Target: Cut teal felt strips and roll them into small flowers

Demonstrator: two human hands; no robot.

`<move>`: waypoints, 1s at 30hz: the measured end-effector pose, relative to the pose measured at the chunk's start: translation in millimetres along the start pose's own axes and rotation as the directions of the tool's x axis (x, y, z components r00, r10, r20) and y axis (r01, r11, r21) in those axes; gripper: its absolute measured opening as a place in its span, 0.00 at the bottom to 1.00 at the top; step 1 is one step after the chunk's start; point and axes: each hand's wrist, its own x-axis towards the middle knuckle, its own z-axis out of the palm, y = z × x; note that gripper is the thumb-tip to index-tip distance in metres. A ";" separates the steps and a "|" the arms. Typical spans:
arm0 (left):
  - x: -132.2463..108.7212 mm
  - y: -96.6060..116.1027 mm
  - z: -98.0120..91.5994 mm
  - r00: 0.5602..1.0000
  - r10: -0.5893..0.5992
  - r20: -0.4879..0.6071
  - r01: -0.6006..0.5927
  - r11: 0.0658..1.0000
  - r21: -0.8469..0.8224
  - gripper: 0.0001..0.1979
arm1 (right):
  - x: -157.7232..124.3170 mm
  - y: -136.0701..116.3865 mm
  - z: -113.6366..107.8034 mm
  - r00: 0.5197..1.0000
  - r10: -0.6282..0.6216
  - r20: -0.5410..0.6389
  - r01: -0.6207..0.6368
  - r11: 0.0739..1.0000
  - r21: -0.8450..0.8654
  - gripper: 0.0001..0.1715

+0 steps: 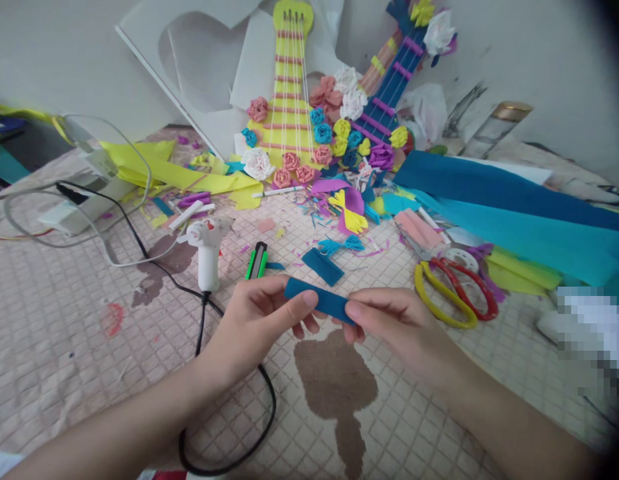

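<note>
Between my two hands I hold a small dark blue strip of crepe paper, tilted down toward the right. My left hand pinches its left end, thumb on top. At the right end, my right hand pinches it between thumb and fingers. Just beyond lies another dark blue paper piece, with a light blue bundle of paper strips behind it. A green utility knife rests beyond my left hand. Red and yellow scissors lie beyond my right hand.
A white hot glue gun stands at left, its black cord looping toward me. Paper guitars, one yellow and one blue, lean at the back among paper flowers. Blue crepe sheets lie right; a power strip is far left.
</note>
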 end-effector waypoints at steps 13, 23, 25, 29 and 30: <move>-1.6 0.6 1.9 0.984 -0.086 0.157 0.069 0.991 0.113 0.10 | 0.2 2.2 0.8 0.998 -0.034 -0.057 0.030 0.998 -0.061 0.10; -1.9 6.1 -0.5 0.955 -0.030 0.294 -0.081 0.930 0.358 0.13 | -2.3 0.7 0.7 0.999 -0.035 0.007 0.035 0.999 -0.017 0.07; -2.1 7.1 -0.2 0.961 -0.020 0.277 -0.079 0.937 0.341 0.13 | -3.1 -0.8 1.2 1.000 -0.015 0.022 0.016 1.000 -0.015 0.08; -1.1 7.4 -0.7 0.971 0.001 0.240 -0.079 0.946 0.315 0.12 | -3.9 -1.3 1.3 1.000 -0.005 0.023 0.005 1.000 -0.022 0.08; -0.9 7.6 -0.9 0.968 0.000 0.252 -0.086 0.941 0.328 0.11 | -4.0 -0.8 1.2 1.000 -0.006 0.020 0.006 1.000 -0.022 0.08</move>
